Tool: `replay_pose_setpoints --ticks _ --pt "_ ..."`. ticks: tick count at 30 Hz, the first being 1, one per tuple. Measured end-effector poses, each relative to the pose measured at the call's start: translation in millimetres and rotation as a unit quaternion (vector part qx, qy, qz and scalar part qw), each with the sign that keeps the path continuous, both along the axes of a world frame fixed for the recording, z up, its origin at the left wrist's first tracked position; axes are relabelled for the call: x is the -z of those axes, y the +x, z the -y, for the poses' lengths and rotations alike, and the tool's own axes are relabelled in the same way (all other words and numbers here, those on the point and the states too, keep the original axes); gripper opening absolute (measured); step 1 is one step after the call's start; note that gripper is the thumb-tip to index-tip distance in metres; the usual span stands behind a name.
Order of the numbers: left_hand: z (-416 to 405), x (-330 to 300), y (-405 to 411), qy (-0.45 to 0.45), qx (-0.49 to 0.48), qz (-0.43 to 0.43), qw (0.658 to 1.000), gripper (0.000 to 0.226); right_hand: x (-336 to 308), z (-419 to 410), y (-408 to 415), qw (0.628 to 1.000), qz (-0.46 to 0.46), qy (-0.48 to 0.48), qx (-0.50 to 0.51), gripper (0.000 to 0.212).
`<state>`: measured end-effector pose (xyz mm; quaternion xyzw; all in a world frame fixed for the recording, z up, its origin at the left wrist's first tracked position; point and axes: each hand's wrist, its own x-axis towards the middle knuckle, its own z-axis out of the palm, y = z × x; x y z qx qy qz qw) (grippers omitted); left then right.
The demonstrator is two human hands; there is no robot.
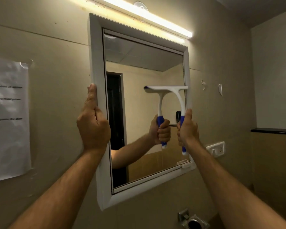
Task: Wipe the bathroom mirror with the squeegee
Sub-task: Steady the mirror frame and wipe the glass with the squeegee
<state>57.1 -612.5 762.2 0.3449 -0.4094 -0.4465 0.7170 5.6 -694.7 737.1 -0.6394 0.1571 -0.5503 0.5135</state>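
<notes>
A mirror in a white frame (96, 52) hangs on the beige wall, tilted in my view. My left hand (93, 123) grips the frame's left edge about halfway up. My right hand (187, 129) is closed around the blue grip of a white squeegee (180, 94). The squeegee's blade lies flat against the glass at mid-height on the right side, its right end at the frame. In the glass I see the reflection of the hand and the handle.
A lit tube light (147, 15) runs above the mirror. A printed paper sheet (8, 116) is taped to the wall at the left. A white switch socket (216, 148) sits right of the mirror, a dark ledge (272, 130) beyond it, and a metal holder (192, 220) below.
</notes>
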Motion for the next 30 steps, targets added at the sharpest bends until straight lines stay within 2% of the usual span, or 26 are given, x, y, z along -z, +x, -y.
replay_pose_setpoints --ticks 9,17,23,26,28,30 --pt "-10.1 11.0 0.1 0.033 -0.004 -0.001 0.999 0.055 20.7 3.7 -8.0 1.0 -0.014 0.012 0.017 0.069" --pt "-21.1 56.7 -0.5 0.088 0.001 -0.03 0.996 0.057 88.9 -7.6 -8.1 0.998 -0.031 0.045 0.025 0.072" --pt "-21.4 38.0 0.1 0.074 -0.024 -0.044 0.996 0.055 64.5 -3.7 -14.3 0.999 -0.014 0.02 0.039 0.073" --pt "-25.6 41.0 -1.4 0.081 -0.031 -0.041 0.995 0.056 71.6 -10.4 -8.9 0.999 -0.017 0.027 0.04 0.074" --pt "-32.5 53.5 -4.4 0.061 -0.08 0.026 0.995 0.057 89.6 -15.3 -7.2 0.998 -0.019 0.038 0.036 0.078" --pt "-40.0 74.0 1.5 0.044 -0.173 0.17 0.969 0.056 112.1 -20.0 -8.3 0.998 -0.027 0.052 0.028 0.082"
